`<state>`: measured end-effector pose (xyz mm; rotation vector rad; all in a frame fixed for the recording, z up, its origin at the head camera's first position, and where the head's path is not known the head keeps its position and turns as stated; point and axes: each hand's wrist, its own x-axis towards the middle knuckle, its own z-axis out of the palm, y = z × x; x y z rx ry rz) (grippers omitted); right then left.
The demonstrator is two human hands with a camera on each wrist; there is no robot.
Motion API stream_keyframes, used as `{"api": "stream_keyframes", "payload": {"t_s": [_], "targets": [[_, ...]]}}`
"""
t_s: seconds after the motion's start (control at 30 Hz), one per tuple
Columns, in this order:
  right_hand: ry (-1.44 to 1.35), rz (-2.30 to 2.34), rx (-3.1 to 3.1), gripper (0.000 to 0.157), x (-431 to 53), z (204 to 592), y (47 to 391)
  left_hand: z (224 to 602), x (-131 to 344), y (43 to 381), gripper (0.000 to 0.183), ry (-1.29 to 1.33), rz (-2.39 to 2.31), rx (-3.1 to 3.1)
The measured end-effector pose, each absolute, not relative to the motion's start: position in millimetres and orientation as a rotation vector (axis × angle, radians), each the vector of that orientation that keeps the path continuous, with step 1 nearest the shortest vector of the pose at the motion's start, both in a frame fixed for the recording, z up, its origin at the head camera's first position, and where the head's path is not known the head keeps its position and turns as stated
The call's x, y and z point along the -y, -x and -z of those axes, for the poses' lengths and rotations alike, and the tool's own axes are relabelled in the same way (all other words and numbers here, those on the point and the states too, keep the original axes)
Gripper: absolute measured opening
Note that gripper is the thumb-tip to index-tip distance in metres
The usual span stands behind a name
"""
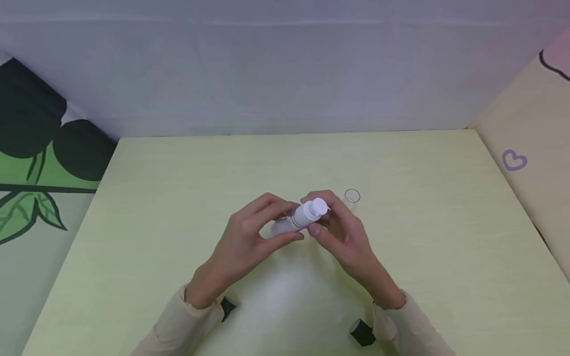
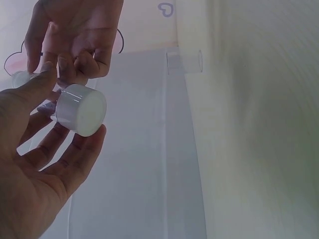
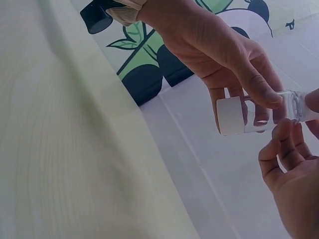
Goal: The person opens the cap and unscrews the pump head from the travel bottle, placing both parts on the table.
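A small clear pump bottle (image 1: 283, 227) with a white pump head (image 1: 317, 206) is held tilted above the table, its top toward the right. Round its clear body curl the thumb and fingers of my left hand (image 1: 249, 232). My right hand (image 1: 345, 232) pinches the neck just below the pump head, thumb on the near side. The bottle's white base (image 2: 90, 114) faces the camera in the left wrist view, and the same white base (image 3: 231, 116) shows beyond the fingers in the right wrist view. Behind the right hand stands a clear cylindrical cap (image 1: 352, 196) on the table.
The pale wooden table (image 1: 178, 173) runs back to a grey-white cloth wall (image 1: 285, 79). A painted panel (image 1: 49, 148) borders the left, and a light panel with a purple heart (image 1: 514, 160) the right. Black wrist devices (image 1: 362, 332) sit beneath the sleeves.
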<state>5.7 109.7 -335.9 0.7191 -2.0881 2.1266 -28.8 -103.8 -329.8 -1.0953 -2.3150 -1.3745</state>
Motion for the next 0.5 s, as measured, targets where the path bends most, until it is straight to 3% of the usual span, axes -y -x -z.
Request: {"api": "stream_keyframes", "payload": {"t_s": [0.27,0.5], "targets": [[-0.708,-2.139,2.097,0.055,-109.9,337.3,-6.4,330.9,103.8,28.5,0.044,1.104,1.376,2.306],[-0.676,-2.138,2.039,0.048,-107.9,338.7,-4.6,331.1,102.7,27.5,0.042,1.115,1.381,2.309]]}}
